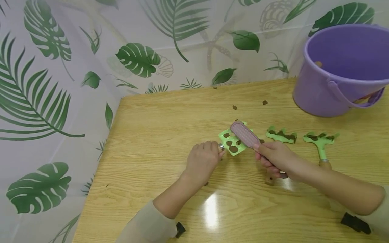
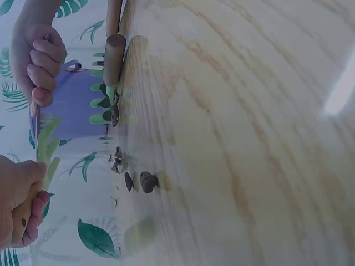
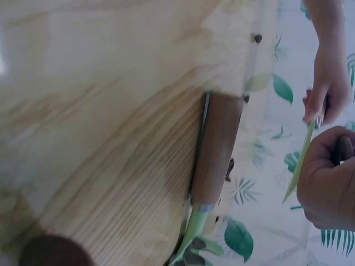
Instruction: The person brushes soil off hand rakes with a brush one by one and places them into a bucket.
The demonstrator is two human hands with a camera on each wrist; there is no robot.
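In the head view my left hand (image 1: 203, 162) grips the wooden handle of a green garden fork (image 1: 226, 133). Its broad head is raised and spotted with brown dirt, and green tines (image 2: 49, 147) show in the left wrist view. My right hand (image 1: 278, 157) holds a flat mauve paddle-shaped tool (image 1: 244, 134) by its handle. That tool's oblong, textured head lies across the fork's head; its underside is hidden. Beside my right hand, a green hand rake (image 1: 280, 136) with dirt on its tines lies on the table, its wooden handle (image 3: 219, 149) partly under my hand.
Further right lies another dirty green hand rake (image 1: 321, 148), partly behind my right forearm. A purple bucket (image 1: 319, 98) stands at the back right, a bit of something brown inside. Dirt crumbs (image 1: 265, 102) dot the wooden table (image 1: 152, 128). A leaf-patterned sheet (image 1: 194, 50) hangs behind.
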